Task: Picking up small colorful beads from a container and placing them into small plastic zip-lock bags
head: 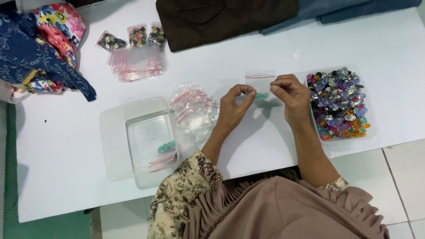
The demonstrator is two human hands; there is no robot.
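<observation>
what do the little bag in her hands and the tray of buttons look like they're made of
Little bag: thin clear plastic film, glossy, the table shows through; red strip along its top. Tray: clear, stiffer plastic, likely, holding its shape. Buttons: some shiny silver like metal, others translucent coloured plastic.

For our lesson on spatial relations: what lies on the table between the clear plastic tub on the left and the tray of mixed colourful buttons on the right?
In the head view, between the clear tub and button tray lie a heap of empty zip bags and both hands, left and right, pinching a small zip bag.
</observation>
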